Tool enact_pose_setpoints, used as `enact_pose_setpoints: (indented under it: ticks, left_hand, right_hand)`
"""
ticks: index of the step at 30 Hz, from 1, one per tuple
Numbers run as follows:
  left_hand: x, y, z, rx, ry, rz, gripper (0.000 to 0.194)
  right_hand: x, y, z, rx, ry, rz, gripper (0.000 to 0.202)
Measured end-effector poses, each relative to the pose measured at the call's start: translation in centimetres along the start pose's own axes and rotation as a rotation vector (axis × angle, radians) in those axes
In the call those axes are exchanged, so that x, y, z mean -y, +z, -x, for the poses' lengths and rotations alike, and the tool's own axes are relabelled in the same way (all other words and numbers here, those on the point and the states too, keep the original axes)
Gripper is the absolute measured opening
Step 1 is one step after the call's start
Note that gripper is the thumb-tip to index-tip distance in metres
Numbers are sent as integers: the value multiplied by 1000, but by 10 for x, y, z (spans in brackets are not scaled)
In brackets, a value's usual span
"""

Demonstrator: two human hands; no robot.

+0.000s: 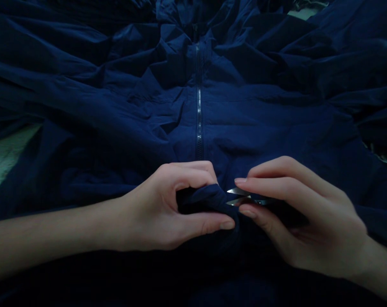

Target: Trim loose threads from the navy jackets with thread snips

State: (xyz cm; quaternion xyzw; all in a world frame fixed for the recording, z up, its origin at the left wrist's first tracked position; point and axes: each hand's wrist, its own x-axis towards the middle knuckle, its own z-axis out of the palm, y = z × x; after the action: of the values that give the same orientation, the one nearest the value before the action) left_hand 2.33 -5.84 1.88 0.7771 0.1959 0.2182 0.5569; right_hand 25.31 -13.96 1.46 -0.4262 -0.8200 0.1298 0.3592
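below the zipper of the dark blue garment, left hand pinches a bunched fold between thumb and fingers; right hand grips small metal snips, blades parted, tips beside the fold.

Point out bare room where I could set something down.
Pale surface shows at the left edge, bordered by the blue garment; the upper-right sliver is too small to judge. Flatter, unoccupied cloth lies right of the zipper, above the right hand. It's crowded where the left hand holds bunched cloth beside the snips.
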Motion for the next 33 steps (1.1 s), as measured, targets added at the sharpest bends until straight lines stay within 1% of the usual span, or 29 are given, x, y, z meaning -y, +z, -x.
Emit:
enact_pose_setpoints:
  ticks: [7, 14, 20, 26, 33]
  left_hand:
    - [3, 1, 0, 19, 6, -11, 9]
    - [5, 1, 1, -3, 13, -19, 10]
    - [2, 2, 0, 4, -1, -22, 12]
    - [2, 1, 2, 14, -13, -25, 8]
    - [4, 0, 2, 17, -6, -34, 10]
  right_hand:
    - [0, 1, 1, -1, -4, -21, 19]
    - [-1, 0, 0, 7, -7, 2, 17]
    - [0, 0, 3, -28, 1, 4, 18]
    - [1, 0, 0, 1, 5, -26, 19]
    - [0, -2, 2, 19, 0, -41, 18]
